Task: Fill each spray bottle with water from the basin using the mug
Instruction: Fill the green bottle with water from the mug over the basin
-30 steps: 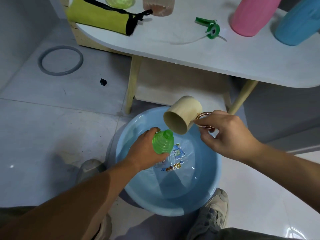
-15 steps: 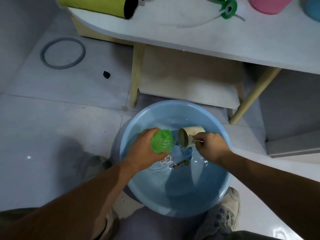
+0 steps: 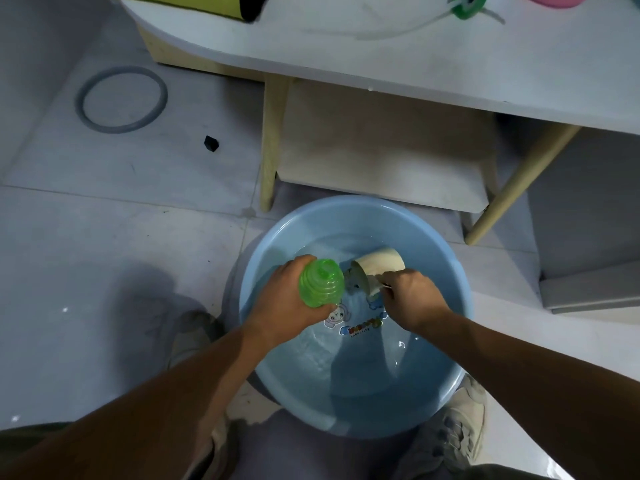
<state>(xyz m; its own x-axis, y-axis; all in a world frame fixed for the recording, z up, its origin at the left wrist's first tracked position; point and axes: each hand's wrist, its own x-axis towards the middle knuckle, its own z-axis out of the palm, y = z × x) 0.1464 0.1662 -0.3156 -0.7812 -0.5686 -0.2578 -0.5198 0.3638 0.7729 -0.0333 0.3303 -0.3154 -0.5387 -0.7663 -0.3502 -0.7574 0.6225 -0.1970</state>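
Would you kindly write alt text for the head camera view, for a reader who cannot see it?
Over a blue basin of water on the floor, a person's left hand holds a green spray bottle while the right hand dips a tilted cream mug into the water. A white table stands behind the basin.

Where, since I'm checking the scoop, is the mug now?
In the head view's middle, the mug lies tipped in the water in the basin, held by the right hand, just right of the green bottle that the left hand holds.

Glossy plastic basin [image 3: 446, 258] (bottle [image 3: 320, 287] translucent, ribbed).
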